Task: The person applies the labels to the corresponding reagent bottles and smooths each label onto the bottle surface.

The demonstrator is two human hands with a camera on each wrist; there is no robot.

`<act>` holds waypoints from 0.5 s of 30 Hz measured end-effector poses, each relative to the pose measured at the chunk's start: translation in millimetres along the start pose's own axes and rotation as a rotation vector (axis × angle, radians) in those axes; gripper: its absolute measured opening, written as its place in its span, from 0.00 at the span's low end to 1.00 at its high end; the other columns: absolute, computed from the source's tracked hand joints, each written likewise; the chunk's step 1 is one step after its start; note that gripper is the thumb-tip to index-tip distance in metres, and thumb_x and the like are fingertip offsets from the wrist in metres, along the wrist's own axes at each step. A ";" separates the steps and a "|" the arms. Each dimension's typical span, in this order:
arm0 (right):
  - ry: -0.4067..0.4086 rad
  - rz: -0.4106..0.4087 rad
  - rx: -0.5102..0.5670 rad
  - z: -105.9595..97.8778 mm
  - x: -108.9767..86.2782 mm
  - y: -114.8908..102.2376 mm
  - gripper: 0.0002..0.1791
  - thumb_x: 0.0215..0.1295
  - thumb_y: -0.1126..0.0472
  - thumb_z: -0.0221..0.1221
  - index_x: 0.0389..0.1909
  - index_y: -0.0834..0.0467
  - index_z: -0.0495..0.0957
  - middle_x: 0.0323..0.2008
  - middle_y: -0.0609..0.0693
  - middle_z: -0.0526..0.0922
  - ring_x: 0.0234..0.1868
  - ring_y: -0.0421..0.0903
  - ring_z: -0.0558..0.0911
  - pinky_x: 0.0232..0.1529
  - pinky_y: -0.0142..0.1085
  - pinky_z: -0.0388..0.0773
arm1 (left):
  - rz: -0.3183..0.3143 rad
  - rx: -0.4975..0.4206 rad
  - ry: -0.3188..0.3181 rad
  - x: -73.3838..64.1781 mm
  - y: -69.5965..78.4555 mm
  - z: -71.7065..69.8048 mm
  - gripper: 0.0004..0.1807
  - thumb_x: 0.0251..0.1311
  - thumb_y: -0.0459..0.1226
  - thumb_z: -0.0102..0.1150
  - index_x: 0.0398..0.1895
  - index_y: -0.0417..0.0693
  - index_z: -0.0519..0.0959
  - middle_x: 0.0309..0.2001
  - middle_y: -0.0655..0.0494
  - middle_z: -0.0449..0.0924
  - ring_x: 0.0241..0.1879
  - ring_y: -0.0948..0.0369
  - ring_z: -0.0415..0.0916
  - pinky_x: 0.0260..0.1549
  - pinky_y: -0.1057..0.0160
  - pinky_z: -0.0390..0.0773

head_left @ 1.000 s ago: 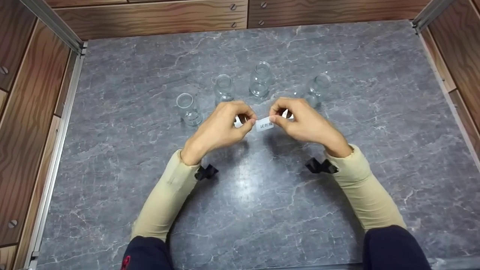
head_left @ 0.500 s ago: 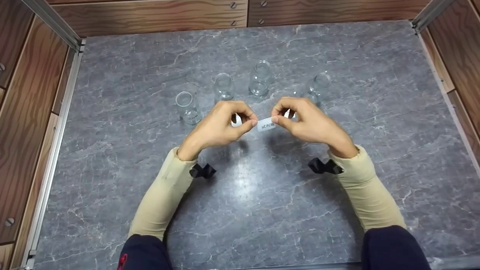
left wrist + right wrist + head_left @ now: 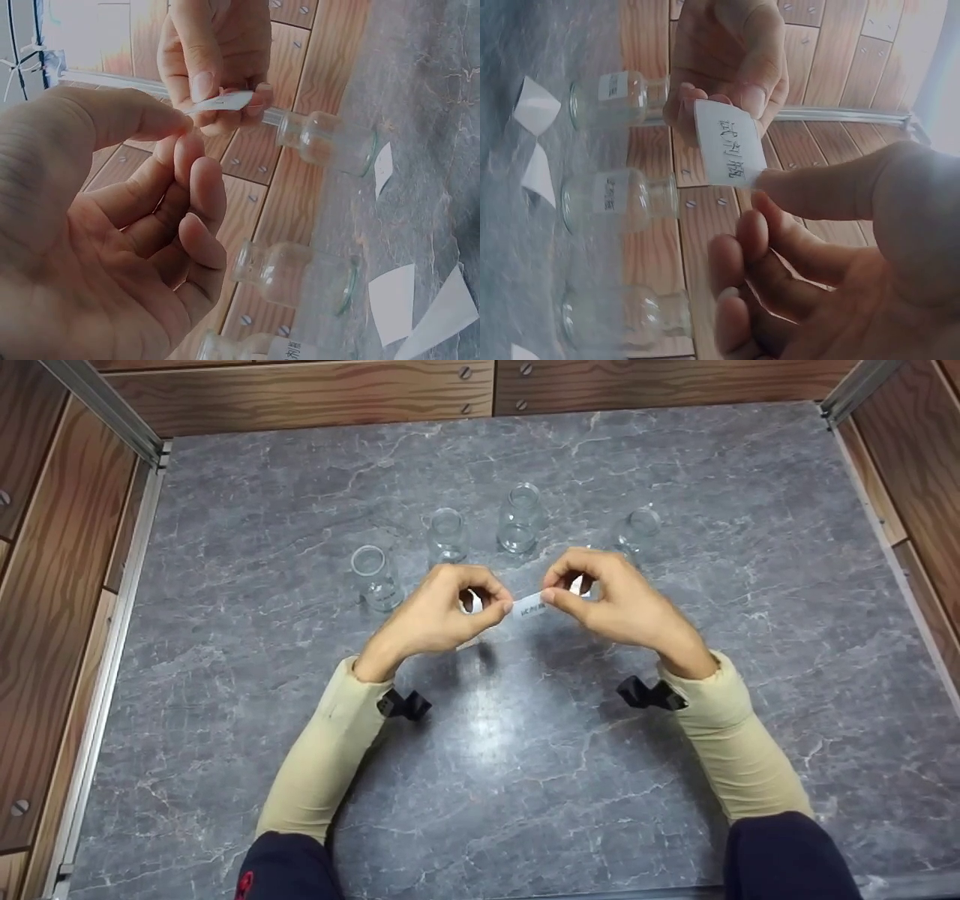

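Observation:
A small white label [image 3: 529, 608] with handwritten characters is stretched between both hands above the table. My left hand [image 3: 450, 611] pinches its left end between thumb and fingertip. At the other end, my right hand [image 3: 615, 600] pinches it the same way. The right wrist view shows the written face of the label [image 3: 731, 146]; the left wrist view shows it nearly edge-on. Beyond the hands stand several clear glass bottles without lids. Two of them, the upper bottle [image 3: 634, 101] and middle bottle [image 3: 622, 199] in the right wrist view, carry similar labels.
White paper pieces [image 3: 394, 304] lie on the grey marbled table [image 3: 525, 810], partly hidden by the hands in the head view. One bottle [image 3: 377, 581] stands at the left, another [image 3: 637, 532] at the right. Wood-patterned panels [image 3: 300, 397] border the table.
Both hands keep their pinch on the label and shift only slightly. The right hand has risen a little, and a pale paper edge now shows below the left hand.

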State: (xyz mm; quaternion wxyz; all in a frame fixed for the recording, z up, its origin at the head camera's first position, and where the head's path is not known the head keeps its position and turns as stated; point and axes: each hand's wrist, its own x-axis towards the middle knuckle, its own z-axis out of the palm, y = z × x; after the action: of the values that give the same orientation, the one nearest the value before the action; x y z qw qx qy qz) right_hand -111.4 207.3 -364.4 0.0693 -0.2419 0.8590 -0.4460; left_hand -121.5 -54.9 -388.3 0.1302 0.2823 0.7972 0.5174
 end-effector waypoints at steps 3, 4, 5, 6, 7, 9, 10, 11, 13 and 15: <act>0.096 -0.066 -0.017 0.4 -2.3 -3.1 0.03 0.69 0.67 0.69 0.41 0.60 0.86 0.35 0.50 0.85 0.36 0.43 0.79 0.37 0.32 0.74 | -0.026 -0.034 0.031 -1.0 -0.8 0.1 0.06 0.69 0.34 0.64 0.41 0.43 0.89 0.34 0.56 0.85 0.35 0.62 0.78 0.35 0.67 0.78; 0.120 -0.092 -0.025 0.8 -3.2 -4.4 0.03 0.69 0.66 0.70 0.41 0.60 0.87 0.34 0.49 0.85 0.35 0.42 0.79 0.36 0.31 0.74 | -0.032 -0.041 0.041 -1.3 -0.9 0.1 0.07 0.69 0.35 0.64 0.42 0.43 0.89 0.34 0.56 0.85 0.36 0.62 0.79 0.35 0.67 0.78; 0.136 -0.117 -0.030 1.2 -4.2 -5.8 0.03 0.69 0.66 0.70 0.41 0.60 0.87 0.34 0.49 0.85 0.34 0.42 0.79 0.34 0.31 0.74 | -0.036 -0.048 0.050 -1.4 -1.1 0.3 0.07 0.69 0.35 0.64 0.42 0.42 0.89 0.34 0.56 0.85 0.36 0.62 0.79 0.35 0.67 0.79; 0.146 -0.148 -0.041 2.0 -4.7 -6.8 0.03 0.69 0.65 0.70 0.40 0.60 0.88 0.33 0.49 0.85 0.33 0.42 0.78 0.33 0.30 0.73 | -0.036 -0.052 0.058 -1.4 -1.1 0.4 0.07 0.70 0.34 0.63 0.43 0.41 0.89 0.34 0.56 0.85 0.36 0.61 0.79 0.35 0.66 0.79; 0.153 -0.178 -0.049 3.1 -5.0 -7.8 0.02 0.69 0.65 0.70 0.40 0.60 0.89 0.32 0.48 0.85 0.33 0.41 0.78 0.32 0.31 0.73 | -0.036 -0.053 0.065 -1.3 -1.3 0.7 0.08 0.70 0.35 0.63 0.43 0.41 0.89 0.34 0.56 0.85 0.36 0.61 0.79 0.36 0.66 0.79; 0.152 -0.225 -0.069 5.6 -5.4 -9.3 0.02 0.69 0.64 0.70 0.39 0.59 0.90 0.32 0.48 0.85 0.32 0.40 0.78 0.30 0.31 0.72 | -0.034 -0.054 0.074 -1.0 -0.9 1.3 0.08 0.70 0.35 0.63 0.43 0.39 0.88 0.34 0.56 0.85 0.36 0.62 0.79 0.37 0.66 0.80; 0.153 -0.244 -0.079 7.1 -5.4 -9.4 0.02 0.69 0.64 0.70 0.40 0.59 0.90 0.32 0.47 0.86 0.31 0.40 0.78 0.29 0.31 0.72 | -0.033 -0.058 0.077 -0.9 -0.4 1.7 0.08 0.70 0.35 0.63 0.43 0.39 0.88 0.35 0.56 0.85 0.36 0.62 0.79 0.37 0.66 0.80; 0.153 -0.258 -0.084 8.7 -5.1 -9.6 0.03 0.69 0.64 0.70 0.40 0.59 0.90 0.32 0.47 0.86 0.31 0.39 0.78 0.29 0.31 0.71 | -0.030 -0.059 0.081 -0.7 0.0 2.1 0.08 0.71 0.35 0.63 0.44 0.39 0.88 0.35 0.56 0.85 0.36 0.62 0.79 0.37 0.66 0.80; 0.157 -0.271 -0.093 11.8 -4.4 -9.3 0.03 0.70 0.64 0.71 0.40 0.58 0.91 0.32 0.46 0.87 0.30 0.39 0.78 0.28 0.30 0.69 | -0.024 -0.064 0.091 -0.6 0.9 2.9 0.08 0.71 0.35 0.63 0.43 0.40 0.88 0.35 0.56 0.85 0.36 0.63 0.79 0.38 0.65 0.80; 0.164 -0.270 -0.096 14.3 -3.8 -8.7 0.03 0.70 0.63 0.71 0.40 0.57 0.91 0.32 0.46 0.86 0.30 0.38 0.77 0.27 0.29 0.68 | -0.016 -0.069 0.101 -0.6 1.9 3.6 0.07 0.71 0.36 0.64 0.43 0.42 0.88 0.35 0.57 0.86 0.36 0.63 0.79 0.38 0.65 0.80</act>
State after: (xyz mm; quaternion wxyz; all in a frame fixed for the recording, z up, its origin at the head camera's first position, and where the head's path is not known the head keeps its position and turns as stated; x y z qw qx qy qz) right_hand -100.2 194.4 -366.3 -0.0734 -0.3211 0.8417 -0.4279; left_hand -118.7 -52.0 -388.2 0.1036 0.2450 0.7867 0.5571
